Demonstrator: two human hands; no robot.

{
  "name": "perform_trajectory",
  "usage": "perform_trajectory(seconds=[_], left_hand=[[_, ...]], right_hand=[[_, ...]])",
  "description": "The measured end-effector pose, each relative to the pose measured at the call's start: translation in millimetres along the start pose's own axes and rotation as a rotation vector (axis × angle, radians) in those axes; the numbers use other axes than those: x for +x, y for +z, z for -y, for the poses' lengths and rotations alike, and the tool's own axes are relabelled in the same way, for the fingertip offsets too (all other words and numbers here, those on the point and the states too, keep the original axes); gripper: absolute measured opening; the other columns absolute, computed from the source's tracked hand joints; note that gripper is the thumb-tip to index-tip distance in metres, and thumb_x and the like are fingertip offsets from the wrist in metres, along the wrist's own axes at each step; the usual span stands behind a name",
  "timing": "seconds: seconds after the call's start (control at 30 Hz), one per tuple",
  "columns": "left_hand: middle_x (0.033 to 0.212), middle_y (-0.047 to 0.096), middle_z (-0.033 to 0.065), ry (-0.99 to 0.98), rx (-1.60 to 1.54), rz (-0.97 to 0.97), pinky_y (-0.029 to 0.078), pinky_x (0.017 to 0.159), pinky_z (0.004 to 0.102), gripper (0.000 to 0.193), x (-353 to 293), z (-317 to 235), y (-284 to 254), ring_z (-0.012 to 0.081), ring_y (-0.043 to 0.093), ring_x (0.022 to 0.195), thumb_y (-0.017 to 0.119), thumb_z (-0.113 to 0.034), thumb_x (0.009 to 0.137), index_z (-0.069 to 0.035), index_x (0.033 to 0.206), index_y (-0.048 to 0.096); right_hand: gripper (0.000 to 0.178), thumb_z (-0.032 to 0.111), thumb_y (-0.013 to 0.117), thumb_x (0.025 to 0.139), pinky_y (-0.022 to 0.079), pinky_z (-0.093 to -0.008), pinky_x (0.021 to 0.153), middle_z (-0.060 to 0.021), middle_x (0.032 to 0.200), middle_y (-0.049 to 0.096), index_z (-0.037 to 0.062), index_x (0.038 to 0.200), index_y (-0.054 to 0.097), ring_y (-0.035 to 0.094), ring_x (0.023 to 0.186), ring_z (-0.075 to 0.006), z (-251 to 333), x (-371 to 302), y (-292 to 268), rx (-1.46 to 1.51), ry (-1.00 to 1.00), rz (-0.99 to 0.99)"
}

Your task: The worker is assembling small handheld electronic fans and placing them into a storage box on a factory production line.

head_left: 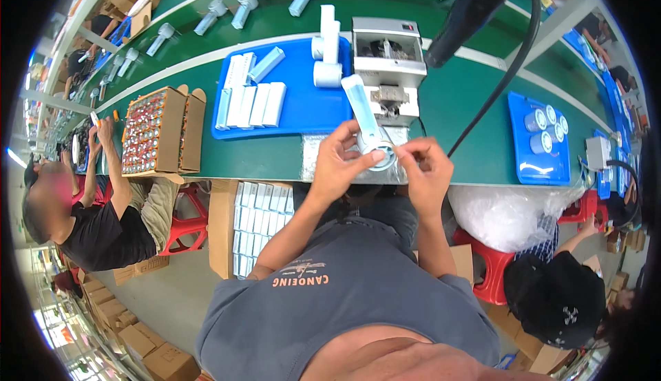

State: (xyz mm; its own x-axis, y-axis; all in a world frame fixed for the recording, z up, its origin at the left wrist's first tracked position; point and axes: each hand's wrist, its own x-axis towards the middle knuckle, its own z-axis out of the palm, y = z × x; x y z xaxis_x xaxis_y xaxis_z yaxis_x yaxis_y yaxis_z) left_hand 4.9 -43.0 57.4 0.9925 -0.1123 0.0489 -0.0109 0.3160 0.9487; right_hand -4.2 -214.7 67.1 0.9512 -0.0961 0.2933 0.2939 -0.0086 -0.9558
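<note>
My left hand [339, 164] grips a white and light-blue plastic housing [359, 106] by its round head, with the long handle pointing up and away from me. At the head's right side, my right hand [428, 167] has its thumb and fingertips pinched together. What lies between those fingertips is too small to make out; it may be a thin wire. Just beyond the housing stands a grey metal bench machine [389, 68]. Beneath my hands, a silvery sheet [313, 150] covers the table's near edge.
A blue tray [303, 99] holds several white and light-blue pieces. Left of it stands a cardboard box [193, 133] of small round parts. A black tool [468, 19] with a cable hangs at the upper right. Another blue tray [540, 167] carries round white pieces. Co-workers sit on both sides.
</note>
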Motion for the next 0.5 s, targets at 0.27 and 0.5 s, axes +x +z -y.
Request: perform_trajectory(seconds=[0.27, 0.5], left_hand=[[0.115, 0.066, 0.019, 0.02, -0.038, 0.405, 0.05, 0.09, 0.0341, 0.067, -8, -5, -20, 0.0242, 0.066, 0.102, 0.058, -0.043, 0.086, 0.008, 0.13, 0.054], [0.097, 0.072, 0.014, 0.007, 0.179, 0.707, 0.051, 0.08, 0.0309, 0.051, -9, -21, -17, 0.0224, 0.069, 0.088, 0.063, -0.04, 0.086, 0.004, 0.112, 0.068]], right_hand=[[0.025, -0.001, 0.072, 0.089, 0.049, -0.0234, 0.07, -0.0037, 0.093, 0.064, -0.0002, 0.112, 0.062, 0.06, 0.08, -0.0077, 0, -14, -26, 0.218, 0.183, 0.258], [0.046, 0.028, 0.069, 0.092, 0.044, -0.0234, 0.062, -0.0048, 0.091, 0.065, 0.0013, 0.128, 0.06, 0.059, 0.074, -0.0094, 43, -24, -72, 0.062, 0.138, 0.472]])
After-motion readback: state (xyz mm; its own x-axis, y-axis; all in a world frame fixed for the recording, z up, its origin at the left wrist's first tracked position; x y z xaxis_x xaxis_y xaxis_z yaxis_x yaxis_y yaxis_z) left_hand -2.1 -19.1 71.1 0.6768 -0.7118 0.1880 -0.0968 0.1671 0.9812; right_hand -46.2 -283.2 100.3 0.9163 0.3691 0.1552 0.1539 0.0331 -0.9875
